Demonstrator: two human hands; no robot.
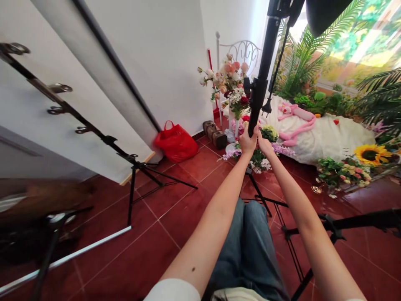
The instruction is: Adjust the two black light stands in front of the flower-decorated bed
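A black light stand (258, 96) rises in front of me, leaning a little to the right at its top. My left hand (248, 142) is wrapped round its pole below the locking collar. Right beside it, my right hand (264, 143) also grips the pole, its thumb pressed along the shaft. A clamp knob (248, 85) sticks out from the collar above both hands. From the upper part hangs a black cable with a plug (267, 107). The dark lamp head (326, 14) at the top is cut off by the frame edge.
Another black stand (133, 159) with clips stands at left, near a red bag (177, 143). Behind my hands are a flower vase (237, 127), a white-draped bed (332, 138) with a pink plush toy (297, 119), and a sunflower (372, 154). Tripod legs (332, 228) spread at right.
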